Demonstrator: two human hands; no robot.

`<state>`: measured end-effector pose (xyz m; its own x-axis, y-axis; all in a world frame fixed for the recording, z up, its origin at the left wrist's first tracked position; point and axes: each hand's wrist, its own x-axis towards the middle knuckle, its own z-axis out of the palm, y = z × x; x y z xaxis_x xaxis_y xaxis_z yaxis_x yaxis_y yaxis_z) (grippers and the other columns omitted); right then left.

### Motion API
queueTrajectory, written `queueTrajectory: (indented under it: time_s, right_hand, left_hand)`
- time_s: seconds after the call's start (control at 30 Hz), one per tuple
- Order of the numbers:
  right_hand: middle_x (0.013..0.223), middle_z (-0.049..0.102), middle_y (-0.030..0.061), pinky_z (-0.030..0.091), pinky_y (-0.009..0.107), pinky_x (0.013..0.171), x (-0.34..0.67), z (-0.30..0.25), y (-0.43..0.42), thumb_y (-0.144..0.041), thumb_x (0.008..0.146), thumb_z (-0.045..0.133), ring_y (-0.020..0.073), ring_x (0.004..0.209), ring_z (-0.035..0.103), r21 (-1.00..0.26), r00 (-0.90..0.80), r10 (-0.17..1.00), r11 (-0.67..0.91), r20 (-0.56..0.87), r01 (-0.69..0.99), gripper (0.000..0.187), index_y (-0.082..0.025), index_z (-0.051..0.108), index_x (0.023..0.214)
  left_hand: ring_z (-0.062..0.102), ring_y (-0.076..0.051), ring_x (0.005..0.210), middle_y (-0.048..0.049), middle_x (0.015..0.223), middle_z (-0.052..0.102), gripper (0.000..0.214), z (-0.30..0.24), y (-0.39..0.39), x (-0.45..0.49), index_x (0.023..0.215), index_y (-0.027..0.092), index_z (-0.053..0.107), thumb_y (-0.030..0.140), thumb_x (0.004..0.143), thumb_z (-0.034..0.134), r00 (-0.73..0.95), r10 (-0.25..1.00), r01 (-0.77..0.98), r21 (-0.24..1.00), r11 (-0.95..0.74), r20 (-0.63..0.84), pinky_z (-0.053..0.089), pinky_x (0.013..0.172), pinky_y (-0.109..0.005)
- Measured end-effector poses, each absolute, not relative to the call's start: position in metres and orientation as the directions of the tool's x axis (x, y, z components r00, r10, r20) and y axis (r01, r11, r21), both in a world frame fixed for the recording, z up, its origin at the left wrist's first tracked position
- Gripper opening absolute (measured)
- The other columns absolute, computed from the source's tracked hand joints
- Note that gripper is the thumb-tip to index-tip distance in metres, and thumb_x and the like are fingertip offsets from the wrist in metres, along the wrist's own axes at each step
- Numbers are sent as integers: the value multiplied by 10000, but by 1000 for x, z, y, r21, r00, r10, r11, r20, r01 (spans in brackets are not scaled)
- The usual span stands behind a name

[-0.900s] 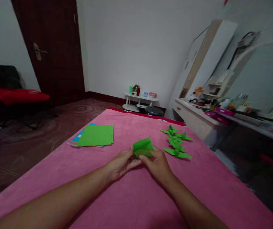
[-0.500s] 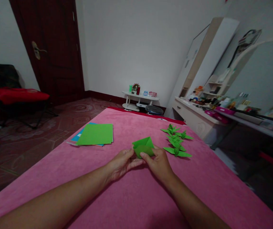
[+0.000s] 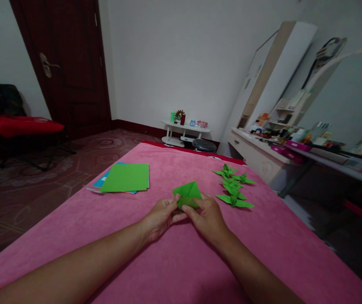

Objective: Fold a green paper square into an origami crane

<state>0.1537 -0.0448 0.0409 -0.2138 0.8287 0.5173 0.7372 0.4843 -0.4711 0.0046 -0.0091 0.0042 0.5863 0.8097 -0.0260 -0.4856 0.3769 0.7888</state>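
Note:
Both hands pinch a partly folded green paper piece [image 3: 187, 193] just above the pink cloth [image 3: 174, 261]. My left hand [image 3: 159, 218] grips its near-left edge with fingers closed. My right hand [image 3: 206, 216] holds its near-right edge, thumb and fingers pressed on the paper. Several finished green folded paper figures [image 3: 234, 187] lie in a row to the right of my hands. A stack of flat paper sheets [image 3: 126, 178], green on top with blue beneath, lies to the left.
The pink cloth covers a table that ends at a red edge [image 3: 181, 150] far ahead. Beyond stand a small white shelf [image 3: 185, 133] with small items, a dresser [image 3: 263, 154] on the right, a dark door [image 3: 63, 63] and a red-cushioned chair [image 3: 16, 126].
The green paper piece has been folded narrower, and both hands have shifted slightly along its near edge. The view has tilted a little.

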Motion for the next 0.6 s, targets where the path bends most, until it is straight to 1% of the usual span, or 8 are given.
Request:
queueTrajectory:
  time_s: [0.2,0.37,0.5,0.6]
  right_hand:
    - [876,658,33,401,293,724,153,41,-45,-271,794,635,189,821,568,-425,-281,819,516,501,744,102,-273,731,829]
    - [837,642,22,372,286,696,152,44,-46,-266,801,633,177,797,549,-391,-325,797,551,509,737,98,-275,730,795]
    - [820,638,16,367,286,710,153,44,-47,-255,808,625,172,798,544,-396,-312,801,541,511,742,106,-276,728,811]
    - [816,637,9,366,288,727,155,45,-47,-212,781,647,170,799,543,-387,-321,805,538,498,749,97,-267,722,805]
  left_hand:
    - [655,-204,840,-154,858,709,433,5,-12,6,860,33,696,449,762,626,569,823,-496,799,340,3,483,859,-333]
    - [655,-184,826,-143,834,708,398,3,-11,6,885,29,692,408,780,626,563,826,-497,805,326,13,473,856,-312]
    - [646,-174,815,-133,828,704,319,5,-9,3,850,38,695,346,788,633,601,799,-470,819,330,24,471,851,-321]
    - [634,-140,773,-88,773,695,210,8,-7,-1,776,68,698,276,763,669,640,768,-460,808,369,14,474,835,-300]
